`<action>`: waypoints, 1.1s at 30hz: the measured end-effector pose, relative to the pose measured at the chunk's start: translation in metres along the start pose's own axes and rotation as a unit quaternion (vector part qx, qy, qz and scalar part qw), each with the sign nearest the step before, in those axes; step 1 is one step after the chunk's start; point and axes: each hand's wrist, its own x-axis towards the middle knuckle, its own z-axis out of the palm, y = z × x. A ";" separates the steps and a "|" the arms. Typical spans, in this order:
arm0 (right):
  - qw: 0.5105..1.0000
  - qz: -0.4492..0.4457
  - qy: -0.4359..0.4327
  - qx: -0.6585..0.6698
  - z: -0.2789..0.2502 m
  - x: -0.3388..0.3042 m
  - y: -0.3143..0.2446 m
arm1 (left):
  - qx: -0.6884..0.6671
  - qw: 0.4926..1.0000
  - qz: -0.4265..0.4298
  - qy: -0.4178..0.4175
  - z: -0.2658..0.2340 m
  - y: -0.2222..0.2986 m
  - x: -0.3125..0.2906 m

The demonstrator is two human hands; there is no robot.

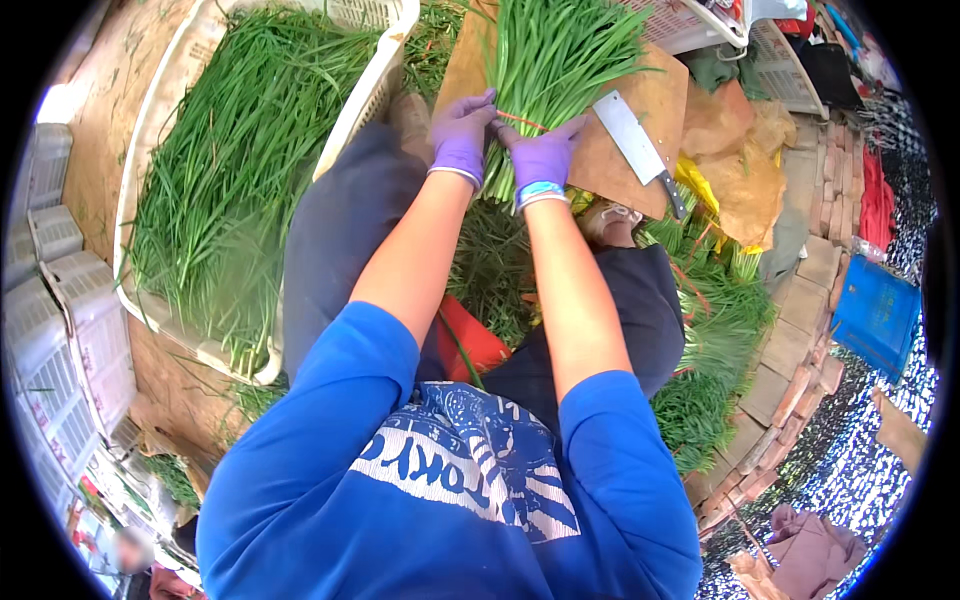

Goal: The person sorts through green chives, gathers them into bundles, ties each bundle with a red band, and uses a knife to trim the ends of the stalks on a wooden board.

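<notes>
A thick bunch of garlic chives (565, 50) lies on a brown board (668, 95), its leaves pointing away from me. Around its stems runs a thin red tie (520, 121). My left hand (461, 133), in a purple glove, grips the left side of the stems near one end of the tie. My right hand (543, 158), gloved alike, presses over the stems from the near side, thumb toward the left hand. Some fingertips are hidden by the bunch. Beside the right hand, a cleaver (632, 137) rests on the board, its black handle toward me.
To my left stands a white plastic crate (135, 200) heaped with loose chives (230, 170). Tied bunches (710, 350) lie on the ground at my right, beside a brick edging (790, 370). Between my legs are loose leaves and a red object (472, 343). A blue container (877, 317) sits farther right.
</notes>
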 end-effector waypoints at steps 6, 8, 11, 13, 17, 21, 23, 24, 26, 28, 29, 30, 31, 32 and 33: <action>0.991 0.067 -0.004 -0.115 0.004 -0.010 -0.026 | 0.016 0.989 -0.035 0.140 0.005 0.012 -0.007; 0.988 0.061 -0.003 -0.145 0.006 -0.012 -0.031 | -0.046 0.994 -0.042 0.090 -0.013 -0.004 0.012; 0.984 0.049 0.007 -0.173 0.011 -0.010 -0.036 | -0.253 0.958 -0.081 0.104 -0.012 -0.001 0.009; 0.983 0.040 0.004 -0.180 0.010 -0.005 -0.040 | -0.337 0.931 -0.102 0.096 -0.017 0.005 0.009; 0.977 0.031 -0.019 -0.212 0.017 0.002 -0.035 | -0.273 0.954 -0.102 0.066 -0.017 0.006 0.010; 0.979 0.051 -0.057 -0.187 0.014 0.005 -0.033 | -0.126 0.988 -0.055 -0.072 -0.028 0.003 0.028; 0.974 0.034 0.005 -0.223 0.029 0.008 -0.024 | -0.087 0.987 -0.081 -0.110 -0.014 0.013 0.023; 0.975 0.023 0.008 -0.219 0.030 0.006 -0.027 | -0.098 0.983 -0.066 -0.138 -0.021 0.013 0.029; 0.984 0.010 -0.009 -0.178 0.019 0.002 -0.031 | -0.102 0.979 -0.046 -0.173 -0.029 0.015 0.035; 0.990 0.036 -0.108 -0.087 -0.013 -0.004 -0.037 | 0.064 0.993 -0.005 -0.102 -0.031 0.019 0.028; 0.990 0.032 -0.106 -0.084 -0.018 -0.010 -0.033 | 0.064 0.993 0.001 -0.104 -0.032 0.015 0.019; 0.987 0.062 -0.136 -0.050 -0.022 -0.019 -0.024 | 0.173 0.984 -0.011 -0.042 -0.031 0.005 0.003; 0.981 0.091 -0.168 -0.018 -0.025 -0.029 -0.012 | 0.277 0.960 -0.022 0.023 -0.036 -0.006 -0.009; 0.979 0.042 -0.189 0.062 -0.025 -0.045 0.007 | 0.281 0.956 -0.058 -0.060 -0.055 -0.019 -0.011; 0.967 -0.008 -0.210 0.141 -0.027 -0.059 0.028 | 0.282 0.944 -0.094 -0.141 -0.073 -0.030 -0.013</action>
